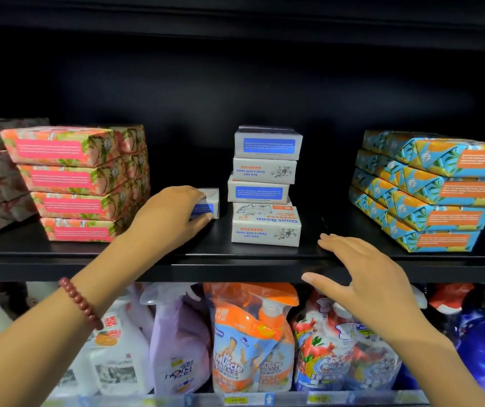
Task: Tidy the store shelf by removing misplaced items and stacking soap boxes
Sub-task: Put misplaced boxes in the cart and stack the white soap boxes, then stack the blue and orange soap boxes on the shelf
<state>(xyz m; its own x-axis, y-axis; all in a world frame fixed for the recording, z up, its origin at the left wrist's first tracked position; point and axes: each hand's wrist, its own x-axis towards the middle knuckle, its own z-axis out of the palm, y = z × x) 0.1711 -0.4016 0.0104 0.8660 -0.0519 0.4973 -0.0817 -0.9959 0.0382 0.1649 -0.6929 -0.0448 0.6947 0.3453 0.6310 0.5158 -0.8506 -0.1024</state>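
Soap box (pixel 209 201): fingers (pixel 189 195) of the left hand (pixel 170 214) were curled over its top with the thumb under the front, gripping it. It sat on the black shelf (pixel 235 261), just left of the stack of white soap boxes (pixel 264 186), not touching. Its long axis ran left-right and its blue label faced the aisle. The right hand (pixel 361 277) had its fingers straight and spread, holding nothing, over the shelf's front edge, right of the stack.

A smooth matt-black metal shelf (pixel 206 259); white cardboard soap boxes (pixel 265 224), dull-finished; pink floral paper-wrapped bars (pixel 59 149) and blue-and-orange paper-wrapped bars (pixel 440 190), faintly sheened; an orange plastic refill pouch (pixel 250 348), glossy.
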